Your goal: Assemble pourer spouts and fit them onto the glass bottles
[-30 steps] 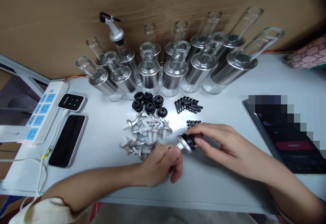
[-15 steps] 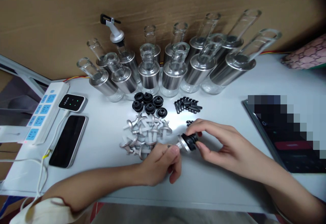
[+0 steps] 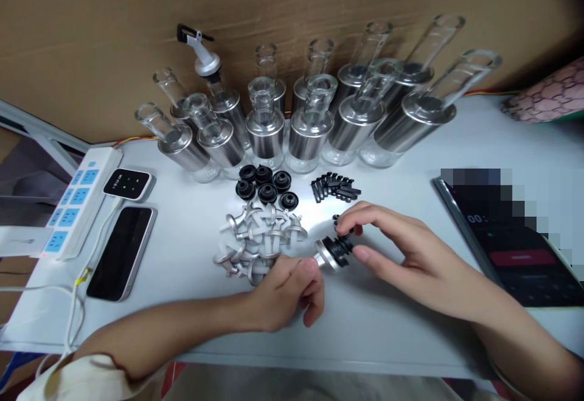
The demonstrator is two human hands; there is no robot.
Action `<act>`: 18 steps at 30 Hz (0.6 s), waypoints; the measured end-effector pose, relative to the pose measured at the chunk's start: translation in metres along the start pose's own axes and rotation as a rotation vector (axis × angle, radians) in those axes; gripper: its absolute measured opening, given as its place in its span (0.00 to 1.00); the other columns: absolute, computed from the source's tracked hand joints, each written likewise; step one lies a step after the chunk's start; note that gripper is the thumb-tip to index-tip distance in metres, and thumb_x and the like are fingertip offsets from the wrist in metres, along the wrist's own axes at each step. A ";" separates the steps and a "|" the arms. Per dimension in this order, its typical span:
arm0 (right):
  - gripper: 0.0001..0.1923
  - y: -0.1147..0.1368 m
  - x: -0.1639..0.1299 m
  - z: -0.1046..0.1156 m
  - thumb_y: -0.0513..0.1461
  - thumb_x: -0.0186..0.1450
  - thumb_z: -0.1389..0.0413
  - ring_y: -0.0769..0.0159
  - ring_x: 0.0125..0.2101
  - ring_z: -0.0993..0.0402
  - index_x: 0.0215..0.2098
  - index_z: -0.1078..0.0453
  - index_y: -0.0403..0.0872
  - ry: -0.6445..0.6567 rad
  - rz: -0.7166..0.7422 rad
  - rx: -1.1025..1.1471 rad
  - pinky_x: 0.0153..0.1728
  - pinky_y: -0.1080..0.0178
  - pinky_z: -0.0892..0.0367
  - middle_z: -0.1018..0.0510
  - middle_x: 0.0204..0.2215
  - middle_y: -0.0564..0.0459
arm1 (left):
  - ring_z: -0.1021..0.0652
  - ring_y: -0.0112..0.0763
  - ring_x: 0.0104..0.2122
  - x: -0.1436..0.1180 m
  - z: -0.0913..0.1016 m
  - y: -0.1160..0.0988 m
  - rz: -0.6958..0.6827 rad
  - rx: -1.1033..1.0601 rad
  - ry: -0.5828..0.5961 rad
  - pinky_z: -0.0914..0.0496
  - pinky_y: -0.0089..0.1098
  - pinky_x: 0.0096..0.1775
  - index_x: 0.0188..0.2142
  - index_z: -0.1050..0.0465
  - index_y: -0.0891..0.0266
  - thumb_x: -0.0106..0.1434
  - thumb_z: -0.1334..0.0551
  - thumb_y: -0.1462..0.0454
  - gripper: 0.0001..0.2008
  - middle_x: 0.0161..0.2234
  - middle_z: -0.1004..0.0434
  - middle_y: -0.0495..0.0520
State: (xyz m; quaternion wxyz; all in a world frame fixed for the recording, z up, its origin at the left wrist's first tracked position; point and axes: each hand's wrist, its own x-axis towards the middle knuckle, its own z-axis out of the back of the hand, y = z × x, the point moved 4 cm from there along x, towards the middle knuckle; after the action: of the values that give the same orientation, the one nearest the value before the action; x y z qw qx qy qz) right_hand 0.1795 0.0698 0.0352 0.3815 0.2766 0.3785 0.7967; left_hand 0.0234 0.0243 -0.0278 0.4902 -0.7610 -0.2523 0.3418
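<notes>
Between finger and thumb, my left hand (image 3: 292, 291) pinches the silver end of a bottle pourer (image 3: 332, 254), which lies tilted with its ribbed black rubber stopper pointing right. My right hand (image 3: 396, 255) is just right of the stopper, thumb and fingers apart; whether the thumb tip still touches the rubber I cannot tell. Left of the pourer is a pile of silver pourer tops (image 3: 260, 240) with whitish tubes. Several loose black rubber stoppers (image 3: 267, 193) sit behind that pile. Small black parts (image 3: 336, 219) are partly hidden by my right fingers.
Glass bottles with steel bands (image 3: 267, 136) stand along the cardboard at the back; one carries a pourer (image 3: 207, 63). Black lever pieces (image 3: 335, 187) lie in front of them. A power strip (image 3: 84, 200) and phone (image 3: 122, 254) are left, a dark tablet (image 3: 511, 249) right.
My right thumb and fingers have spread apart from their grip on the black stopper. My left hand keeps the pourer in nearly the same place.
</notes>
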 end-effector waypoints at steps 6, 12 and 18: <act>0.09 -0.003 0.002 -0.001 0.42 0.69 0.49 0.67 0.29 0.25 0.35 0.30 0.49 0.049 -0.112 -0.012 0.31 0.66 0.32 0.21 0.31 0.54 | 0.38 0.23 0.17 -0.001 0.000 -0.001 -0.006 0.017 -0.004 0.41 0.28 0.24 0.17 0.48 0.58 0.66 0.56 0.41 0.30 0.13 0.37 0.48; 0.04 -0.002 -0.001 0.000 0.39 0.66 0.46 0.67 0.31 0.24 0.37 0.29 0.49 0.009 -0.093 0.029 0.31 0.66 0.31 0.21 0.32 0.54 | 0.38 0.24 0.17 -0.002 0.001 0.001 -0.005 0.022 0.009 0.40 0.28 0.24 0.17 0.50 0.57 0.67 0.56 0.42 0.30 0.14 0.36 0.48; 0.07 0.000 -0.001 0.001 0.34 0.62 0.44 0.65 0.36 0.25 0.39 0.31 0.51 -0.027 -0.061 0.074 0.35 0.64 0.29 0.23 0.35 0.53 | 0.38 0.25 0.18 -0.001 0.001 0.001 -0.005 0.031 0.006 0.40 0.28 0.25 0.17 0.45 0.59 0.67 0.57 0.42 0.31 0.14 0.36 0.48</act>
State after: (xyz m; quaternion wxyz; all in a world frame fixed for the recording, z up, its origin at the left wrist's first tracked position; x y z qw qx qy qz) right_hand 0.1808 0.0692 0.0355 0.4003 0.2896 0.4108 0.7662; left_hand 0.0219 0.0241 -0.0285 0.5038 -0.7535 -0.2475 0.3423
